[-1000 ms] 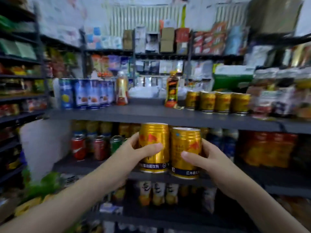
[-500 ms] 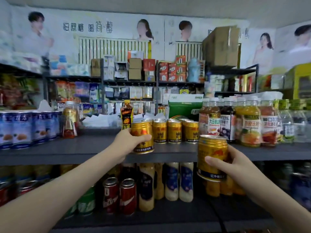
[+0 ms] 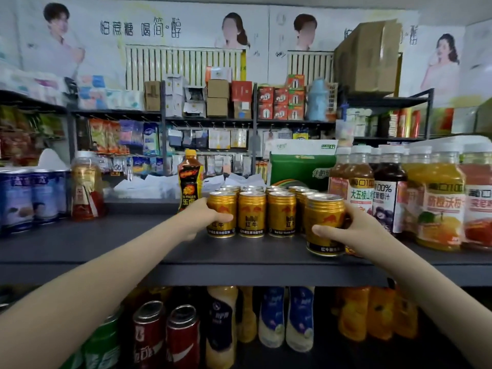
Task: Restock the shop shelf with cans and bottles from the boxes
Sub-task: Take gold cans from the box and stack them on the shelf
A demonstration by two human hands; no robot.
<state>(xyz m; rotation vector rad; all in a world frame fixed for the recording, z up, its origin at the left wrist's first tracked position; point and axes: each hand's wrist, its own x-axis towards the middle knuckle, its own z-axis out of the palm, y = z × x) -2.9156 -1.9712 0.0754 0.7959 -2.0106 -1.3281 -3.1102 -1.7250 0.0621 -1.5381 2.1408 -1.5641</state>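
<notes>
Several gold energy-drink cans stand in rows on the dark grey shelf. My left hand grips the leftmost front gold can, which stands on the shelf at the row's left end. My right hand grips another gold can at the right end, near the shelf's front edge; its base touches or sits just above the shelf. Both hands wrap round the cans from the outer sides.
Juice bottles crowd the shelf's right side. A dark Hi-Tiger bottle stands just behind my left hand. Blue cans and a clear bottle sit far left. Below are red cans and pale bottles.
Both hands rose from the lower shelf with a can each. The left can went onto the shelf beside the row; the right can moved up and forward to the row's right end.
</notes>
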